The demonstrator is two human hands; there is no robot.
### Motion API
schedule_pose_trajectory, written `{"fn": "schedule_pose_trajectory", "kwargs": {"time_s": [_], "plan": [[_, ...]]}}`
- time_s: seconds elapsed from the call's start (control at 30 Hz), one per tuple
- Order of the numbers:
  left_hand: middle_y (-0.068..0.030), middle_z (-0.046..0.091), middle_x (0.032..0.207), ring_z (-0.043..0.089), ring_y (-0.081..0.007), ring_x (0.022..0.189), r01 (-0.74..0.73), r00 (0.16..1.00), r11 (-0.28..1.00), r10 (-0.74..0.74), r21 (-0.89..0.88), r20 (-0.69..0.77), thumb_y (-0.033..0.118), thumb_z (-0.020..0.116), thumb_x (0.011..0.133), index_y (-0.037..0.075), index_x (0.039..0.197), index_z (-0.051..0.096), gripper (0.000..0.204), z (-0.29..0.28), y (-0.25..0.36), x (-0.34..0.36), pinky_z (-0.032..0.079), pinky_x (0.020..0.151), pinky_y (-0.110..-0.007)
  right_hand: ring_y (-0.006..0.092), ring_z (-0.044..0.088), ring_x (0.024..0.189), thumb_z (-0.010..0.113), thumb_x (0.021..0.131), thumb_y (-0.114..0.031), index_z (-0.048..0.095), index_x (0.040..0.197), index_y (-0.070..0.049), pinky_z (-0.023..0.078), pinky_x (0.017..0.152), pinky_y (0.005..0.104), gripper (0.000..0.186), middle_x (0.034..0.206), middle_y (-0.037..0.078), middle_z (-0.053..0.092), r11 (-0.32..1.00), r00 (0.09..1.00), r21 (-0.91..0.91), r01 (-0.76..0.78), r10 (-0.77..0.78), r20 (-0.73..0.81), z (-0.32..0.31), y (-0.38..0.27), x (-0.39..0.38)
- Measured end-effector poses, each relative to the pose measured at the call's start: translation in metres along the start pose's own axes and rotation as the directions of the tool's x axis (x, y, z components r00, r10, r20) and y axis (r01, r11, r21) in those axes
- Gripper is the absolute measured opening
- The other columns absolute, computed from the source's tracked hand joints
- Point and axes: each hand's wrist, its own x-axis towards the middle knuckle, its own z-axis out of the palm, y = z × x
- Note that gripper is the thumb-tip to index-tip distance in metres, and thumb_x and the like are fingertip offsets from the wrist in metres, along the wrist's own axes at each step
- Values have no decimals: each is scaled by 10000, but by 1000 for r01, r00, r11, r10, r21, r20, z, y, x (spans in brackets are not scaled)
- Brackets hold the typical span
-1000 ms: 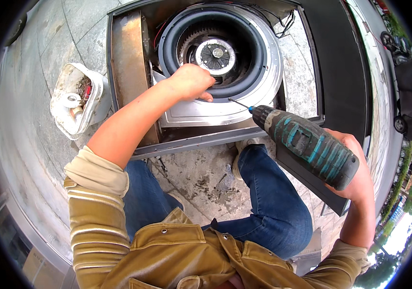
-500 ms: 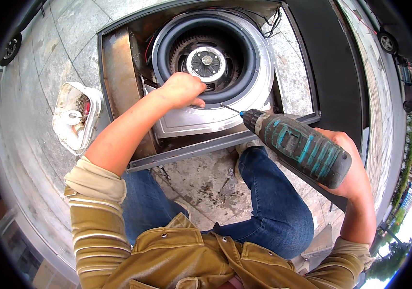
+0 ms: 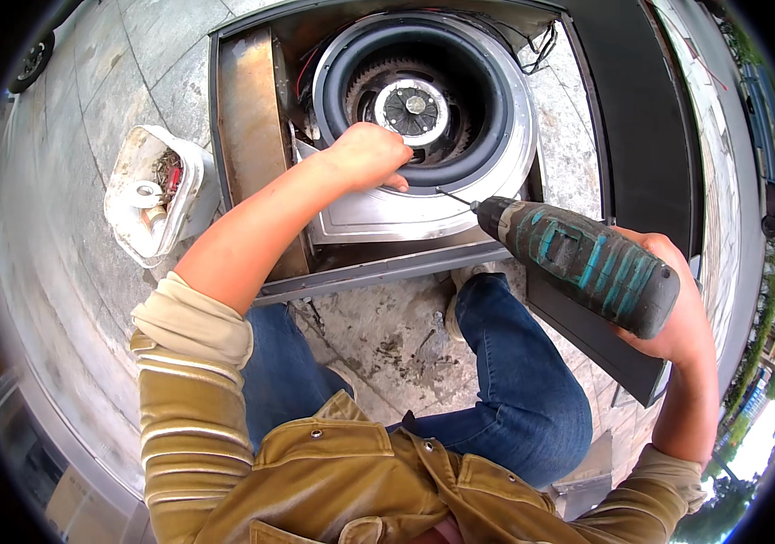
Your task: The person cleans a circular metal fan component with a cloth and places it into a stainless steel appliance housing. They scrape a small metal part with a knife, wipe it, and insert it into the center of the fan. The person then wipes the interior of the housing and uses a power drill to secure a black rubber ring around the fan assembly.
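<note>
A round centrifugal blower [image 3: 519,150] with a silver metal housing lies in a metal frame. It has a black inlet ring [image 3: 487,118] and a round motor hub [image 3: 416,105] in its middle. My left hand [image 3: 369,159] is closed over the near left part of the ring, its fingertips hidden inside the rim and the thumb on the near side. My right hand [image 3: 678,317] grips a teal and black cordless drill [image 3: 587,263], mostly hidden behind its body. The drill's thin bit [image 3: 454,196] points at the ring's near edge, right of my left thumb.
A dirty white bucket [image 3: 197,186] holding a white roll and debris stands on the paving left of the frame. Dark wires [image 3: 542,47] hang at the frame's far right corner. A wide black panel [image 3: 641,127] runs along the right. My knees are close below the frame.
The view has shifted, so the whole scene sits slightly farther right and up. Both hands keep their places; the drill's bit stays by the ring's near edge.
</note>
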Motion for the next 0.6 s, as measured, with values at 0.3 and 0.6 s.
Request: {"fn": "schedule_pose_trajectory", "kwargs": {"time_s": [0.3, 0.6], "plan": [[-134, 663, 886, 647, -338, 906, -7, 1000, 1000, 6, -19, -29, 388, 738, 738, 48, 925, 679, 393, 0, 0, -2, 512, 786, -442, 298, 605, 1021, 834, 582, -60, 596, 1122, -25, 473, 917, 366, 591, 1108, 132, 600, 973, 977, -197, 124, -155, -150, 6, 26, -3], [-134, 671, 877, 657, -328, 899, -16, 999, 1000, 15, -21, -41, 410, 729, 753, 37, 880, 685, 397, -3, 1, -3, 523, 774, -429, 286, 602, 1035, 834, 591, -58, 605, 1115, -39, 474, 913, 361, 573, 1103, 123, 598, 960, 990, -264, 90, -115, -83, -1, 14, 2]]}}
